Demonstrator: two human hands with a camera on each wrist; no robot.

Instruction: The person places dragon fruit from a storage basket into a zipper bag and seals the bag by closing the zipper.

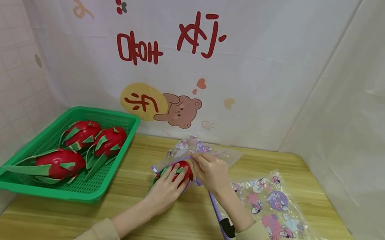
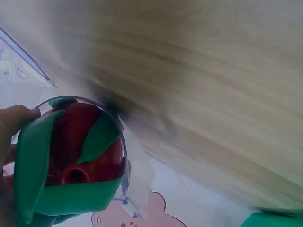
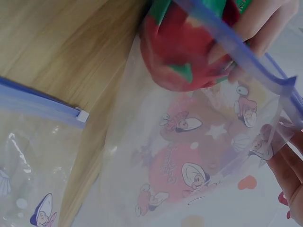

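A red dragon fruit with green scales [image 1: 188, 168] is partly inside the mouth of a clear printed zip bag [image 1: 182, 148] with a purple zip edge. My left hand [image 1: 164, 192] grips the fruit from above, its fingers spread over the red skin. Pinched by the thumb and fingers of my right hand [image 1: 211, 172] is the bag's edge at the mouth. In the right wrist view, the rounded end of the dragon fruit [image 3: 173, 61] lies behind the clear film. The left wrist view shows its other end, with a small round hole, ringed by the purple zip edge.
At the left stands a green basket [image 1: 128, 139] holding three more dragon fruits [image 1: 60, 165]. A second printed zip bag [image 1: 278, 206] lies flat under my right forearm. The wooden table [image 1: 169, 235] meets white printed cloth walls at the back and sides.
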